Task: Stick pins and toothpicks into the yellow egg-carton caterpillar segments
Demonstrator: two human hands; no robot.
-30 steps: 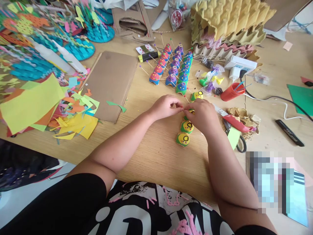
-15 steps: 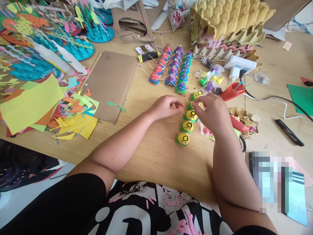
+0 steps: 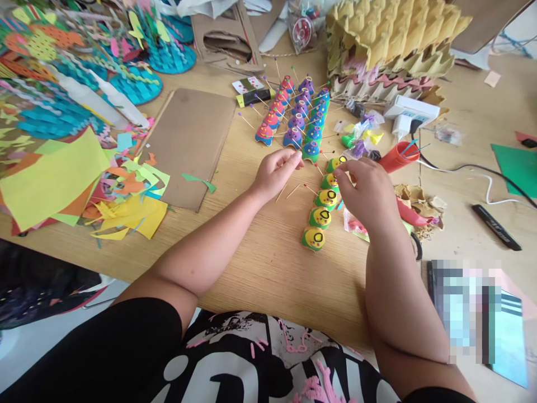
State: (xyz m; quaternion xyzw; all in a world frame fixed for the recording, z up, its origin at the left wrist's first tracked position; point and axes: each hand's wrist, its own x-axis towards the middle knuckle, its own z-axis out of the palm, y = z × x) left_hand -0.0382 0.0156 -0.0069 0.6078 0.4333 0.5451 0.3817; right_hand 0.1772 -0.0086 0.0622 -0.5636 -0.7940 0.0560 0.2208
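A row of yellow-and-green painted egg-carton bumps [image 3: 322, 218], with black rings and coloured dots, runs toward me on the table. My right hand [image 3: 366, 187] is closed, its thumb and forefinger pinched at the right side of the row's far end; what they grip is hidden. To the left of the row, my left hand [image 3: 277, 172] is raised with thumb and forefinger pressed together. Anything in that pinch is too small to make out. Below it lie thin sticks [image 3: 293, 191]. One stick with a red tip [image 3: 310, 190] leans against the row.
Beyond my hands stand red bumps [image 3: 264, 134], purple bumps [image 3: 292, 136] and blue-green bumps [image 3: 311, 150] with sticks. Cardboard [image 3: 197, 140] and paper scraps [image 3: 130, 215] lie left. At right are a red cup [image 3: 394, 158], a power strip [image 3: 413, 109] and stacked egg trays [image 3: 394, 33].
My left hand has moved up and away from the yellow-and-green row, uncovering thin sticks on the table. My right hand has shifted slightly, staying at the row's far end.
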